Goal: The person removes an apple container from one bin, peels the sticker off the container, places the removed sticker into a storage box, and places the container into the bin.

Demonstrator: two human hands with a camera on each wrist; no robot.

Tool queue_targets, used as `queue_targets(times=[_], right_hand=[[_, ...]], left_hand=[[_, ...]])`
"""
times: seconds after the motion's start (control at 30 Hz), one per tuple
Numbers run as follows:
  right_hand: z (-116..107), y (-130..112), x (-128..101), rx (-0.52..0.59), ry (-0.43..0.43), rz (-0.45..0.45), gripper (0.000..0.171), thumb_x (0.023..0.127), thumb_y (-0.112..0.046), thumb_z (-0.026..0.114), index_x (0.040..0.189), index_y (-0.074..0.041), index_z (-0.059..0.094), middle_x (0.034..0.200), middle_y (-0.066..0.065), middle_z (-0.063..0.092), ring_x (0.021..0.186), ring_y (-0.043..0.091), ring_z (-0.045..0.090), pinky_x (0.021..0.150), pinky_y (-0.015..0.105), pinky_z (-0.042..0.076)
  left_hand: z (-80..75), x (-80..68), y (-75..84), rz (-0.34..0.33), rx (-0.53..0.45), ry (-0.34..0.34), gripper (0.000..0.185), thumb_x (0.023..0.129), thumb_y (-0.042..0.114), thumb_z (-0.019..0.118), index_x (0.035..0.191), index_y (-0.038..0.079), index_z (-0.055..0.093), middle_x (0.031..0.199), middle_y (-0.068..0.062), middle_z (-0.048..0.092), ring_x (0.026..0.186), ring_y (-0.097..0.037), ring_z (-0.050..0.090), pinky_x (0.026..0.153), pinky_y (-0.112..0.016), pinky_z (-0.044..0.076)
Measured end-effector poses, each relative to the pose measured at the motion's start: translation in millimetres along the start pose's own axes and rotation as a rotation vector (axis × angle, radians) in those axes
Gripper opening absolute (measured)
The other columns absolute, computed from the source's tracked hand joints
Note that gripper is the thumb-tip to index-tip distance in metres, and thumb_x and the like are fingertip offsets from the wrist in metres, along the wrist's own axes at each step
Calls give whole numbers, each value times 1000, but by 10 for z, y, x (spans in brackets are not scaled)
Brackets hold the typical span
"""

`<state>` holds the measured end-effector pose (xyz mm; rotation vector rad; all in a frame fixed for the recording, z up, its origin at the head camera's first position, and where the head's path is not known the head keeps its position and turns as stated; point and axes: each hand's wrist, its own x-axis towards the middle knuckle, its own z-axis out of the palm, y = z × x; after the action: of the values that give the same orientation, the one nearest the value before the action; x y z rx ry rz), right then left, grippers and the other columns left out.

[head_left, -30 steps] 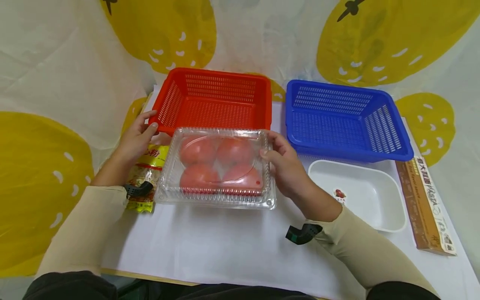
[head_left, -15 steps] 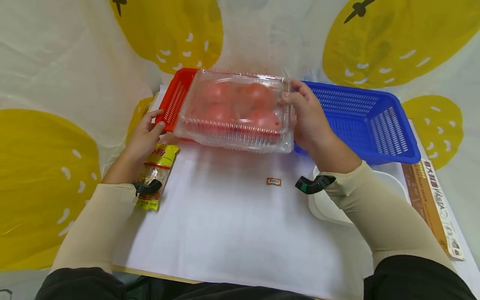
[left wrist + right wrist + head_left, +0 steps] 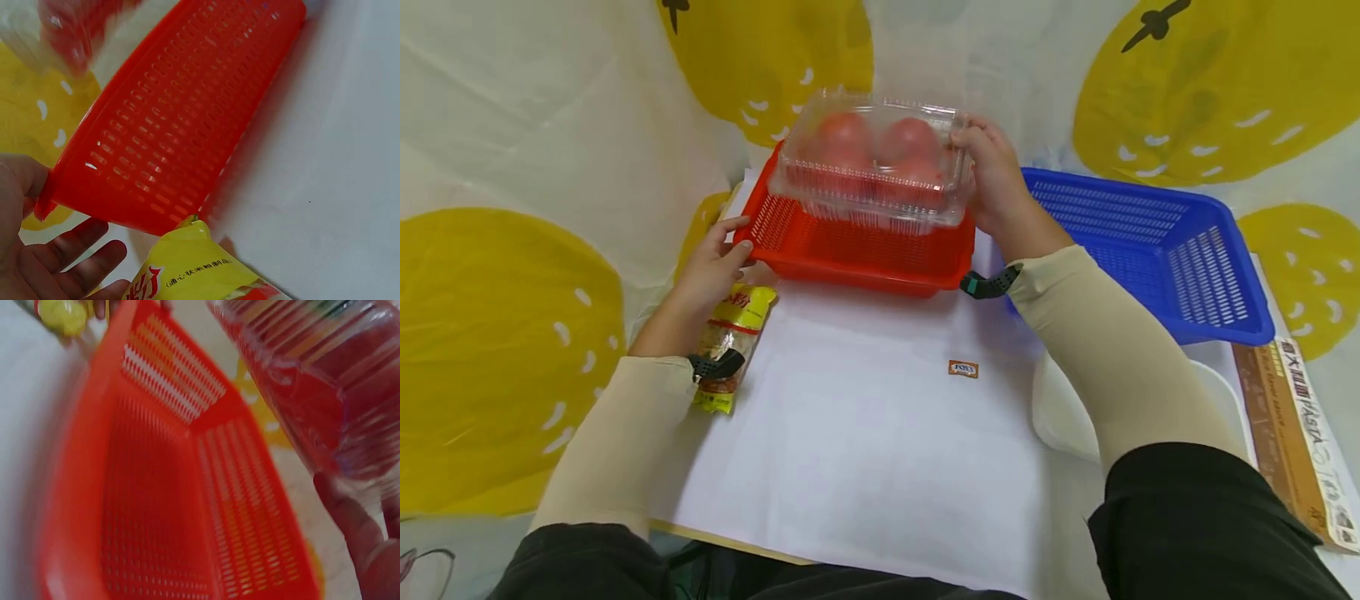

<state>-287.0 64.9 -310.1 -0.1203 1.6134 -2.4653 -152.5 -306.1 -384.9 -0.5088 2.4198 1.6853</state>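
My right hand [image 3: 983,167] grips the right end of a clear plastic clamshell box [image 3: 871,158] of red tomatoes and holds it in the air over the red basket [image 3: 857,250]. The right wrist view has the box [image 3: 325,375] above the basket's bare mesh floor [image 3: 187,506], with my fingers [image 3: 356,531] under the box's edge. My left hand [image 3: 722,258] rests at the basket's near-left corner, thumb against the rim. In the left wrist view its fingers [image 3: 69,259] lie straight below the basket wall [image 3: 175,137], a little apart from it.
A yellow food packet [image 3: 730,337] lies under my left wrist. A blue basket [image 3: 1157,242] stands right of the red one. A white tray [image 3: 1063,417] is partly hidden by my right arm, and a long pasta box [image 3: 1296,417] lies at the right edge. A small sticker [image 3: 963,368] sits on the white sheet.
My right hand has lifted the tomato box off the white sheet and carried it away from me, over the red basket. The left hand has stayed at the basket's corner.
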Motion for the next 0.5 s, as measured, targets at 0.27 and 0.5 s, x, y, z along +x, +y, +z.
queue_targets(times=[0.27,0.5], right_hand=[[31,328,435,-50,-40,92,20,101,-14,64,121,-16,60,104,3,62,84,19,62,72,31,57],[78,495,687,-182,-63,192,27,101,-20,65,127,-20,60,102,1,64,80,20,61,69,35,54]], left_hand=[[9,-58,21,-36,-14,-5,53,113,39,52,164,42,35,150,-13,50,137,-32,52,115,-49,42],[-71,-97,25,-34,-41,-4,53,114,36,52,164,40,35,150,-14,49,137,-34,53,116,-48,45]])
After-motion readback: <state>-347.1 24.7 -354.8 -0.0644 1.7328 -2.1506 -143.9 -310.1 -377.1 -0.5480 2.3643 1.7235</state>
